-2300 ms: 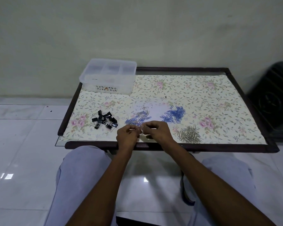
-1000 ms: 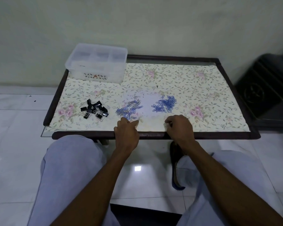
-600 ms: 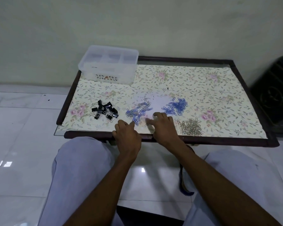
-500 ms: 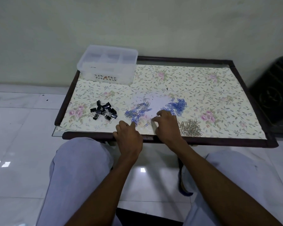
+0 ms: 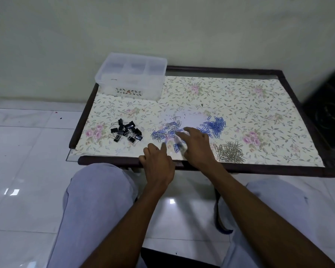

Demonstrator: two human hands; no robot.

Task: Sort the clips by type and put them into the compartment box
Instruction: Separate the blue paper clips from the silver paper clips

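While the compartment box [image 5: 132,78] waits unfilled at the table's [image 5: 259,168] far left corner, right hand [image 5: 196,146], fingers spread and empty, rakes the mixed clip pile [image 5: 165,131], left hand [image 5: 159,163] loosely open, holding nothing, likely to separate blue from silver.

You are sitting at a low table [image 5: 228,168] with a dark wooden frame, and a floral covering [image 5: 240,105] is lying across its top. A plain pale wall [image 5: 162,26] is rising behind it. Glossy white floor tiles [image 5: 23,161] are spreading out below you, catching small bright reflections of light [image 5: 171,201]. A dark piece of furniture [image 5: 329,113] is standing just beside the table's right end.
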